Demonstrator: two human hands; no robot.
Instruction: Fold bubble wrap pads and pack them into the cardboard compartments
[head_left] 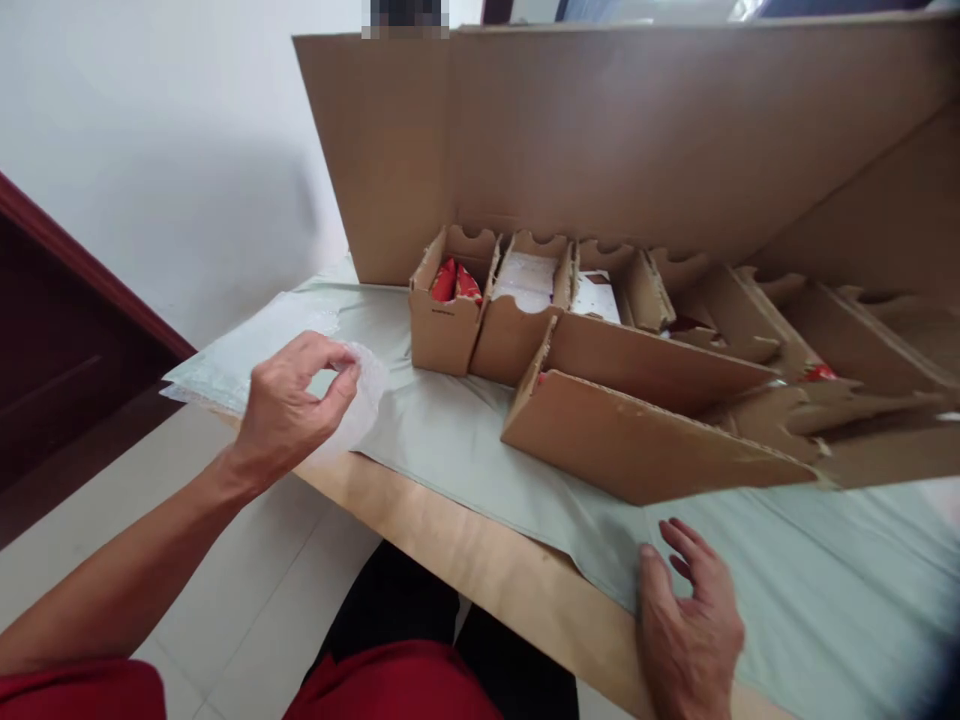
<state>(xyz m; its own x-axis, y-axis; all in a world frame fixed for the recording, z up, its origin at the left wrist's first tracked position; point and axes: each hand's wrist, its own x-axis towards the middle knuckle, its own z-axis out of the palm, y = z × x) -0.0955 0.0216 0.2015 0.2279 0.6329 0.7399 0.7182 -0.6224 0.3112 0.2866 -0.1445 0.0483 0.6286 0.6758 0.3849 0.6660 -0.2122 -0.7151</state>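
My left hand [292, 405] pinches a small piece of clear bubble wrap [367, 395] between thumb and fingertips, raised over the table's left end. Behind it lies a stack of bubble wrap sheets [247, 340]. My right hand [690, 600] rests by the front edge of the table, fingers curled apart with nothing in them. Beyond it stands a long cardboard bin [645, 440], set crosswise before the others. A row of narrow cardboard bins [446, 335] stands at the back; the leftmost holds red packets [455, 283], the second a bubble-wrapped item [525, 275].
A tall cardboard panel [600, 140] rises behind the bins. Pale green cloth [442, 425] covers most of the wooden table [442, 540], whose bare front edge shows. A white item [596, 297] sits in the third bin. A dark red door [67, 340] is at the left.
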